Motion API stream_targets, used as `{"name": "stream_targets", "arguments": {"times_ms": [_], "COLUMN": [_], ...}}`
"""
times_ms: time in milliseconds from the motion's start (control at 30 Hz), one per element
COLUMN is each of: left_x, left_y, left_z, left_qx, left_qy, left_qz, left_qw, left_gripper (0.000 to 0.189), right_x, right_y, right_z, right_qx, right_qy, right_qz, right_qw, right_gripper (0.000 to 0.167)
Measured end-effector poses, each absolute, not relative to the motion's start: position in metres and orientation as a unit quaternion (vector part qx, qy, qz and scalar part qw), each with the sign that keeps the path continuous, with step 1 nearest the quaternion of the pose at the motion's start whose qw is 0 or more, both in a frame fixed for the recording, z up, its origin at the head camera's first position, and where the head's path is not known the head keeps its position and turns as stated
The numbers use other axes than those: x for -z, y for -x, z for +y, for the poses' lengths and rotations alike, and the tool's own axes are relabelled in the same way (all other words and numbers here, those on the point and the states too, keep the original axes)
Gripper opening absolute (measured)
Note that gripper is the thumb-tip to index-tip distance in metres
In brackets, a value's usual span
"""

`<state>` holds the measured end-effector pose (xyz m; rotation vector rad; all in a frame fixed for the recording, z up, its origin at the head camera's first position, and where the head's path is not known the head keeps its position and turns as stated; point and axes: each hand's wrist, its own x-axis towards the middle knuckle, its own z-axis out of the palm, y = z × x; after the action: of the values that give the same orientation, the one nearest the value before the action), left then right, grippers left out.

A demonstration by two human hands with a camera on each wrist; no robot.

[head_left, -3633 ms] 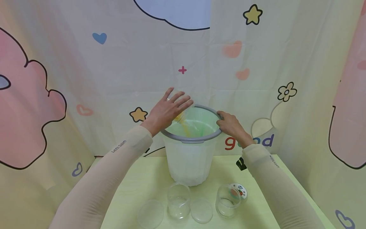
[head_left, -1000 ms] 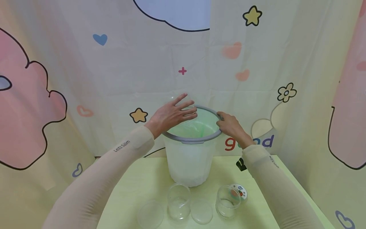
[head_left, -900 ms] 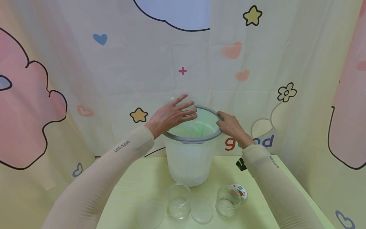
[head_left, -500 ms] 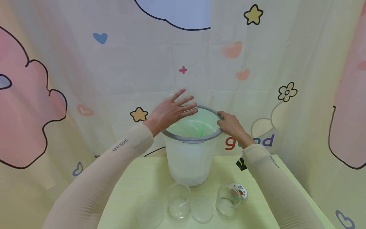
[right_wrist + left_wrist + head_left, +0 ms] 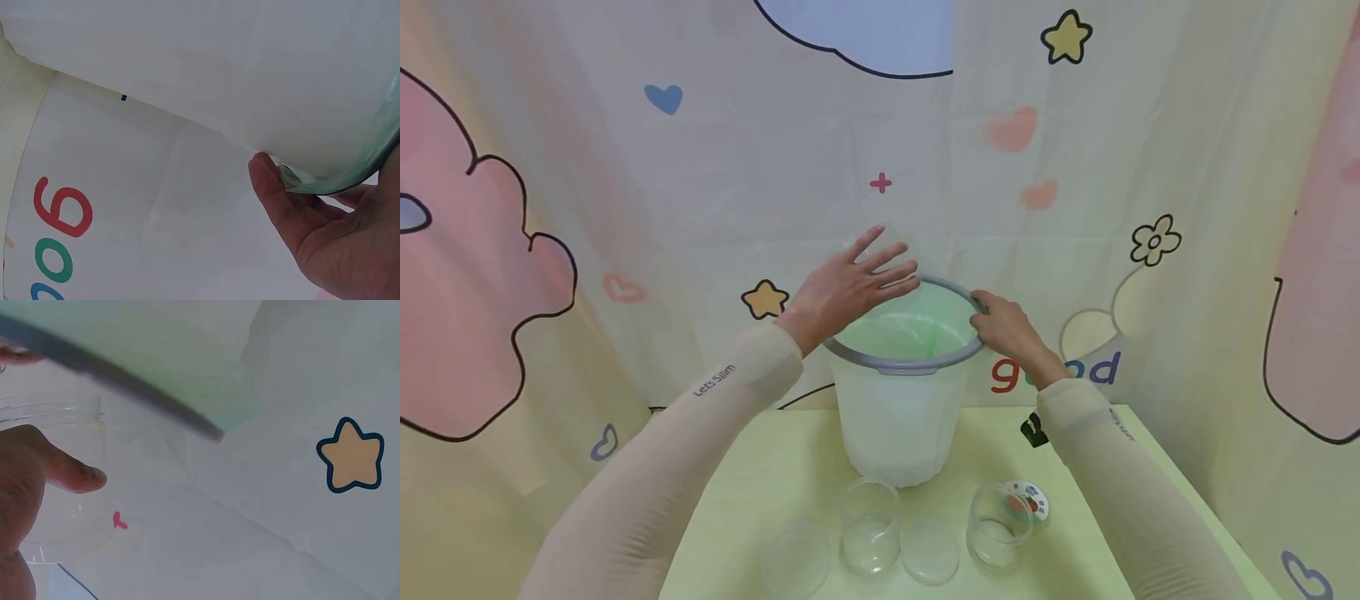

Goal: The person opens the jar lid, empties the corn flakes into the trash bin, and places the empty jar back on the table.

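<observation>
A white trash can point(image 5: 898, 425) with a grey rim and a pale green liner point(image 5: 936, 312) stands on the table. Over the left part of its opening, my left hand point(image 5: 838, 290) holds a clear plastic jar point(image 5: 72, 515), mostly hidden behind the hand in the head view. In the left wrist view, the thumb lies along the jar's side, and a few yellowish specks cling to the clear wall. My right hand point(image 5: 1006, 323) grips the can's rim at the right, its fingers folding over the liner edge in the right wrist view. The can's bottom inside is hidden.
Near the table's front stand two clear jars, a left jar point(image 5: 870, 529) and a right jar point(image 5: 997, 525). Clear round lids point(image 5: 929, 552) lie beside them, and a printed round lid point(image 5: 1033, 500) sits behind the right jar. A black item point(image 5: 1034, 430) lies near the right forearm.
Earlier, yellow contents were falling from the jar into the can; none fall now. The left hand dipped, then rose slightly again over the opening. The right hand has stayed on the rim.
</observation>
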<state>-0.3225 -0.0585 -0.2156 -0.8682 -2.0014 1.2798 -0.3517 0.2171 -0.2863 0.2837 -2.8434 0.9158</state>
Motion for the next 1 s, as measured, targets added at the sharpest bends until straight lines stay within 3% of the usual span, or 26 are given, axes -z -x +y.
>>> {"name": "stream_targets", "arguments": {"times_ms": [200,667,1000], "left_x": [0.2259,0.2212,0.2187], "left_y": [0.3225,0.3194,0.3181], "left_z": [-0.0575,-0.0580,-0.0621], "left_qx": [-0.498,-0.433,-0.320], "left_qy": [0.338,0.310,0.295], "left_qz": [-0.749,-0.781,-0.820], "left_qw": [0.277,0.327,0.370], "left_gripper": [0.124,0.118,0.100], "right_x": [0.2867,0.2859,0.2850], "right_y": [0.3517,0.3519,0.3522], "right_z": [0.2160,0.2169,0.2183], "right_qx": [-0.312,-0.317,-0.316], "right_qy": [-0.091,-0.089,-0.093], "right_qz": [-0.943,-0.942,-0.942], "right_qw": [0.064,0.061,0.061], "right_gripper": [0.059,0.058,0.058]}}
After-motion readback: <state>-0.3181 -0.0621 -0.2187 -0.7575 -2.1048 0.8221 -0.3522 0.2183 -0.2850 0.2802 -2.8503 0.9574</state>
